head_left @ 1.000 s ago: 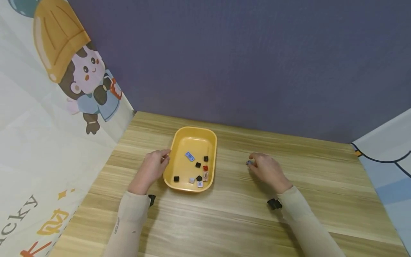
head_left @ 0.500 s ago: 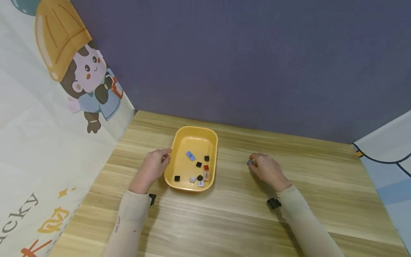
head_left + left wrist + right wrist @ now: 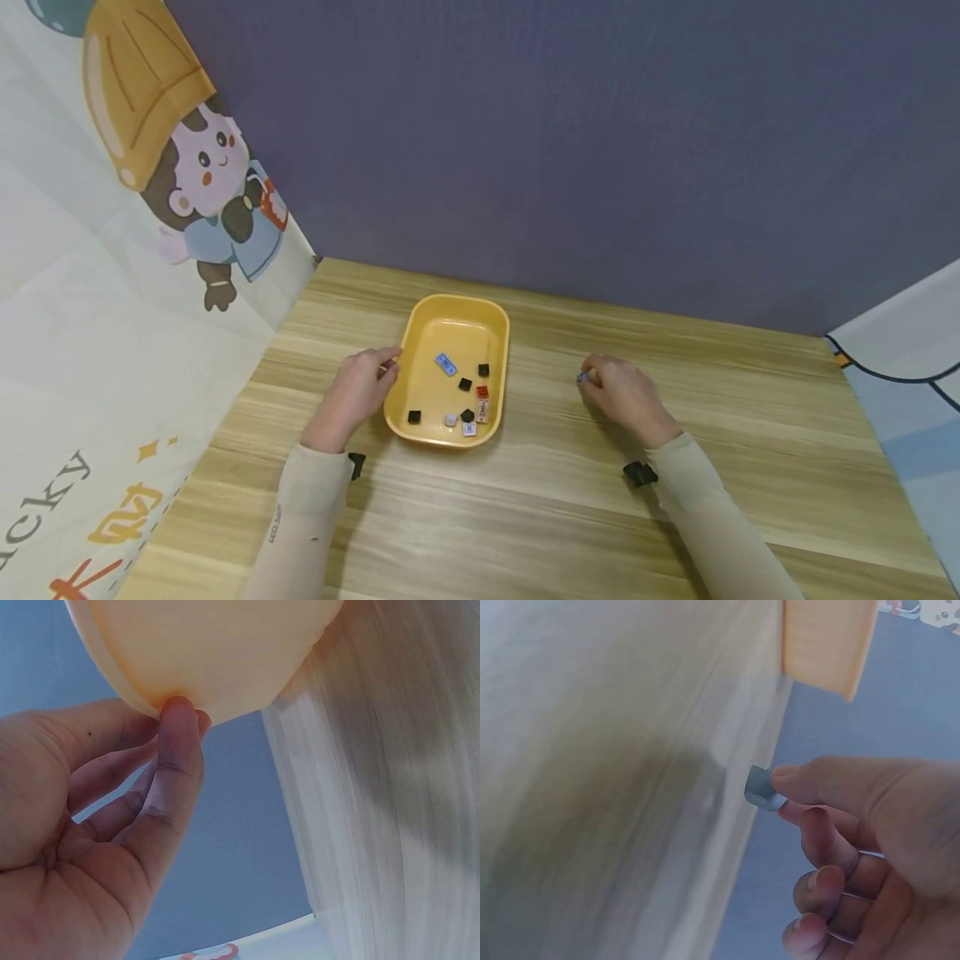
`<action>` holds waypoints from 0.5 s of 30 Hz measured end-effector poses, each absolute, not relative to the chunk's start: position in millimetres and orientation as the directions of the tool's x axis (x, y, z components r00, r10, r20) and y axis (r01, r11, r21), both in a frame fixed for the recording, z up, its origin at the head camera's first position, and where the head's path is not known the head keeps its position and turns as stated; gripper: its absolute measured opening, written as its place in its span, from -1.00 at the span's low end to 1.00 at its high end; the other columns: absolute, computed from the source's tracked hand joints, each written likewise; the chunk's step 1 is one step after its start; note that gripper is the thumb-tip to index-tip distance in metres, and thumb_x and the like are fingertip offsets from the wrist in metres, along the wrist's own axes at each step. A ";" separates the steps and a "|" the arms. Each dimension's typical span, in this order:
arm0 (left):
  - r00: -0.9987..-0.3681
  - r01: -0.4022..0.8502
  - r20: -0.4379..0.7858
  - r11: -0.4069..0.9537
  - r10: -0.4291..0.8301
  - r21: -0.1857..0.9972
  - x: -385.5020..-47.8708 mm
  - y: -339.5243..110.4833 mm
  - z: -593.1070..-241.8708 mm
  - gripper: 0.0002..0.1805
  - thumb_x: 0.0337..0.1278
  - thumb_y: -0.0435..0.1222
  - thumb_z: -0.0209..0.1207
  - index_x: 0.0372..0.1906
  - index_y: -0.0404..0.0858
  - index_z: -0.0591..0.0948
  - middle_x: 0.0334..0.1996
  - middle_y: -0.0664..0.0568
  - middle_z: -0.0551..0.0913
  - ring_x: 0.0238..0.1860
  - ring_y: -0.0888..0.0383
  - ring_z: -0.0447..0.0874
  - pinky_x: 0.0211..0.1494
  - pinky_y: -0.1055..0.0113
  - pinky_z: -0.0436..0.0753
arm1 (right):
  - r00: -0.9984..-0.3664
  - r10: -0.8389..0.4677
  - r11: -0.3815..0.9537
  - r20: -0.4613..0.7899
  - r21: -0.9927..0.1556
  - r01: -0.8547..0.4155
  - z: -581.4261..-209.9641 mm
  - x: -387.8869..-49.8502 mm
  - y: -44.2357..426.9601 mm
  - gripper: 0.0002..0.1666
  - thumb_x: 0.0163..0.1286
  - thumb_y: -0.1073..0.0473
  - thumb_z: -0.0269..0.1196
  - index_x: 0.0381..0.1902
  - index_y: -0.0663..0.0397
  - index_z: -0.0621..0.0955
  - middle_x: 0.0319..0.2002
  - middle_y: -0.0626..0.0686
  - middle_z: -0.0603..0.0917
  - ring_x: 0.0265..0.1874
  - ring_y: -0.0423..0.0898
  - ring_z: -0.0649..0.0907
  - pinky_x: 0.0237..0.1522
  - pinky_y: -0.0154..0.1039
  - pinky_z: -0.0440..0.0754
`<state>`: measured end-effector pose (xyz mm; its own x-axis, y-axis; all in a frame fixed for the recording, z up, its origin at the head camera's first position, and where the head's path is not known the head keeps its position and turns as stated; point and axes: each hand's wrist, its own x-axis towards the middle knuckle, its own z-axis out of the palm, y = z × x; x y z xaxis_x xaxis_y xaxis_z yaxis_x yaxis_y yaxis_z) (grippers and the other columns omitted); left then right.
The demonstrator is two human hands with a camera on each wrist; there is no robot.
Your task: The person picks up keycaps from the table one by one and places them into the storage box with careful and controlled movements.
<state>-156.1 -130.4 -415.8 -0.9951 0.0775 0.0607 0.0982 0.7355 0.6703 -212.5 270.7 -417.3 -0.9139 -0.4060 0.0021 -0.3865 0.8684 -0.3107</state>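
Note:
A yellow tray stands on the wooden table, left of the middle. My left hand pinches its left rim between thumb and fingers; the left wrist view shows the thumb against the tray wall. Off to the right of the tray, my right hand pinches a small blue-grey block between thumb and forefinger, just above the table. The other fingers of that hand curl in below. Most of the block is covered by the fingertips in the head view.
Inside the tray lie a blue printed tile, several small black pieces, a red piece, a pinkish printed tile and white pieces. A dark blue partition rises along the table's back edge.
The head view has shifted very slightly. Both hands keep their places, the left at the tray rim, the right with the small block.

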 end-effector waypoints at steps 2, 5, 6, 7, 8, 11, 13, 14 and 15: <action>-0.995 0.096 0.057 0.735 0.077 0.671 -155.9 -130.2 -415.4 -0.64 0.33 -0.48 0.18 0.18 -0.47 0.58 -0.17 -0.24 0.71 -0.21 -0.04 0.71 -0.24 0.25 0.74 | -0.913 -0.408 0.866 0.018 -0.309 -0.393 -414.8 -213.2 268.3 -0.75 0.38 0.15 0.35 -0.06 0.16 0.67 -0.45 -0.07 0.62 -0.57 -0.18 0.56 -0.59 -0.20 0.54; -0.995 0.097 0.058 0.736 0.078 0.670 -155.7 -130.0 -414.9 -0.65 0.33 -0.48 0.18 0.18 -0.47 0.58 -0.17 -0.24 0.71 -0.21 -0.04 0.71 -0.23 0.24 0.74 | -0.909 -0.417 0.860 0.031 -0.310 -0.405 -409.4 -214.0 263.0 -0.74 0.38 0.14 0.35 -0.05 0.16 0.67 -0.52 -0.11 0.55 -0.65 -0.20 0.47 -0.65 -0.24 0.44; -0.995 0.098 0.059 0.736 0.079 0.670 -155.6 -129.9 -414.7 -0.65 0.33 -0.48 0.18 0.18 -0.47 0.58 -0.18 -0.24 0.71 -0.21 -0.04 0.71 -0.23 0.24 0.74 | -0.906 -0.421 0.858 0.032 -0.310 -0.410 -407.1 -214.4 260.8 -0.73 0.38 0.14 0.35 -0.05 0.16 0.66 -0.54 -0.12 0.53 -0.66 -0.20 0.44 -0.67 -0.25 0.41; -0.995 0.099 0.060 0.737 0.079 0.668 -155.5 -129.8 -414.5 -0.65 0.33 -0.48 0.18 0.18 -0.47 0.58 -0.18 -0.24 0.71 -0.21 -0.04 0.71 -0.23 0.23 0.74 | -0.905 -0.425 0.856 0.034 -0.312 -0.413 -404.8 -214.8 258.2 -0.73 0.38 0.13 0.35 -0.04 0.15 0.66 -0.56 -0.12 0.51 -0.67 -0.20 0.43 -0.68 -0.26 0.39; -0.995 0.099 0.060 0.738 0.079 0.668 -155.5 -129.8 -414.4 -0.65 0.33 -0.48 0.18 0.18 -0.47 0.58 -0.18 -0.24 0.71 -0.21 -0.04 0.71 -0.23 0.23 0.74 | -0.904 -0.426 0.855 0.031 -0.314 -0.414 -402.1 -215.4 255.2 -0.72 0.38 0.13 0.35 -0.02 0.15 0.66 -0.57 -0.13 0.50 -0.68 -0.20 0.42 -0.69 -0.26 0.37; -0.995 0.099 0.062 0.739 0.078 0.666 -155.4 -129.5 -414.0 -0.65 0.33 -0.48 0.19 0.18 -0.47 0.59 -0.17 -0.25 0.71 -0.20 -0.05 0.71 -0.23 0.24 0.74 | -0.902 -0.431 0.850 0.033 -0.320 -0.418 -394.4 -218.1 245.6 -0.71 0.39 0.12 0.34 -0.01 0.14 0.67 -0.59 -0.13 0.49 -0.70 -0.20 0.40 -0.71 -0.25 0.34; -0.995 0.099 0.061 0.739 0.078 0.666 -155.4 -129.6 -414.2 -0.65 0.33 -0.48 0.18 0.18 -0.48 0.58 -0.17 -0.25 0.71 -0.21 -0.05 0.71 -0.23 0.24 0.74 | -0.898 -0.438 0.846 0.038 -0.321 -0.426 -389.2 -220.6 238.3 -0.71 0.40 0.13 0.33 0.00 0.14 0.67 -0.59 -0.13 0.49 -0.70 -0.20 0.40 -0.70 -0.26 0.34; -0.995 0.099 0.061 0.739 0.078 0.667 -155.5 -129.6 -414.3 -0.65 0.33 -0.48 0.18 0.18 -0.48 0.58 -0.17 -0.25 0.71 -0.21 -0.05 0.71 -0.24 0.24 0.74 | -0.896 -0.443 0.844 0.040 -0.320 -0.431 -386.6 -221.8 234.4 -0.71 0.40 0.12 0.33 0.00 0.15 0.67 -0.59 -0.12 0.49 -0.71 -0.20 0.40 -0.70 -0.26 0.34; -0.995 0.100 0.062 0.739 0.078 0.666 -155.6 -129.7 -414.4 -0.65 0.33 -0.48 0.18 0.18 -0.48 0.58 -0.17 -0.25 0.71 -0.21 -0.05 0.71 -0.23 0.24 0.75 | -0.892 -0.449 0.840 0.045 -0.319 -0.439 -384.0 -223.0 230.4 -0.71 0.40 0.12 0.33 0.00 0.15 0.67 -0.58 -0.12 0.49 -0.71 -0.20 0.40 -0.70 -0.26 0.34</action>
